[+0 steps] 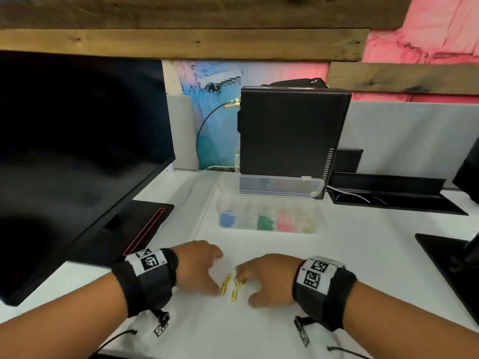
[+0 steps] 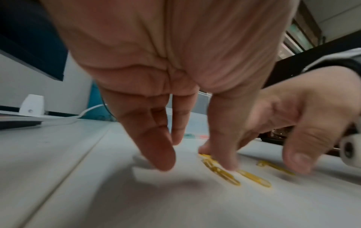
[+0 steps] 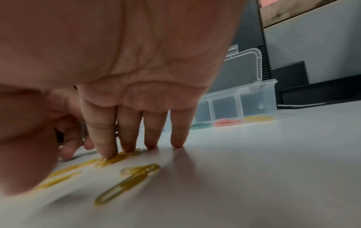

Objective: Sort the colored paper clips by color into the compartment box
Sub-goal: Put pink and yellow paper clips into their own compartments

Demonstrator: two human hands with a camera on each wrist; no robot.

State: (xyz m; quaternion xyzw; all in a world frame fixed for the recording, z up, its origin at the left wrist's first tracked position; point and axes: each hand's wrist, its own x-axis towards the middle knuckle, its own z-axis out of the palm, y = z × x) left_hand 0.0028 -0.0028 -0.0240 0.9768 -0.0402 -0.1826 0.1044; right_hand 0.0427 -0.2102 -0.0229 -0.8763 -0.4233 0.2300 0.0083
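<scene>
Several yellow paper clips (image 1: 226, 284) lie loose on the white desk between my two hands. My left hand (image 1: 212, 273) hovers just left of them with fingers straight; in the left wrist view its thumb (image 2: 224, 154) touches a clip (image 2: 220, 171) while the other fingers (image 2: 156, 154) stay apart from it. My right hand (image 1: 248, 283) has straight fingertips (image 3: 109, 152) pressing down on the clips (image 3: 126, 183). Farther back stands the clear compartment box (image 1: 319, 216) with its lid up, holding blue, green, pink and yellow clips in separate compartments.
A large dark monitor (image 1: 77, 151) and its black base (image 1: 145, 224) fill the left. A black computer case (image 1: 290, 130) stands right behind the box. A black cable tray (image 1: 388, 193) and another black base (image 1: 453, 268) sit on the right.
</scene>
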